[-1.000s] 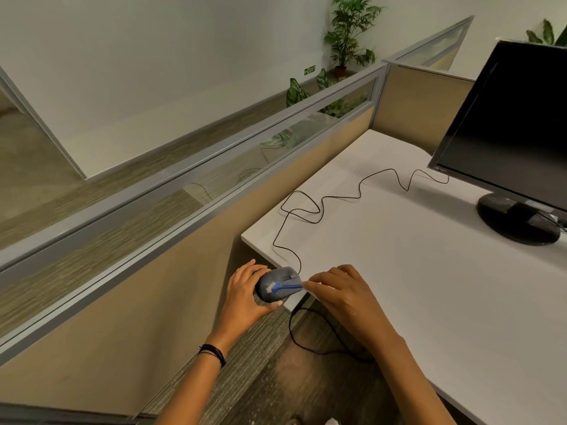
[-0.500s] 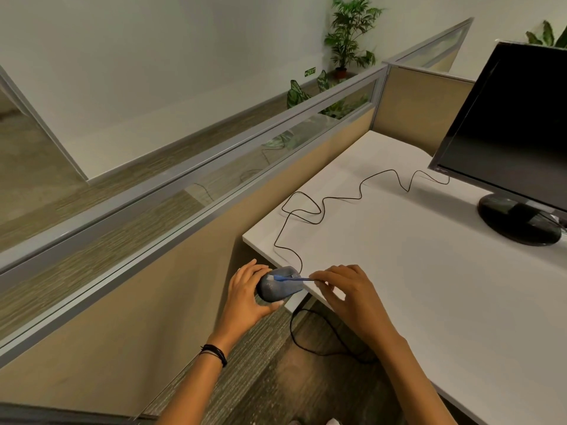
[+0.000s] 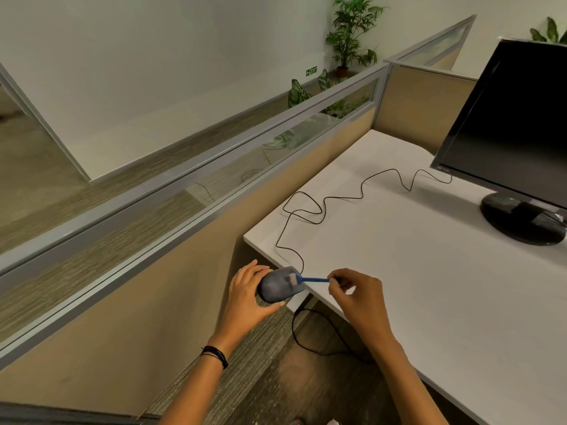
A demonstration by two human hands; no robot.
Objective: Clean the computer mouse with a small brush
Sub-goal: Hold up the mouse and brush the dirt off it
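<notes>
A dusty grey computer mouse (image 3: 277, 288) is held off the desk's near-left corner by my left hand (image 3: 245, 297), with the fingers curled over its far side and the thumb under its near end. My right hand (image 3: 357, 297) pinches the end of a small blue brush (image 3: 314, 280). The brush's pale bristle head rests on the top of the mouse. The mouse's black cable (image 3: 325, 210) runs from the mouse across the white desk (image 3: 429, 286) toward the monitor.
A black monitor (image 3: 515, 127) on a round stand (image 3: 521, 220) occupies the desk's right side. A beige partition with a glass strip (image 3: 214, 185) runs along the left. Another black cable (image 3: 319, 342) hangs below the desk edge over the carpet. Potted plants stand beyond the partition.
The brush handle has swung out to the right, so more of it shows, and the bristle head has shifted on top of the mouse. My left hand keeps the mouse in place.
</notes>
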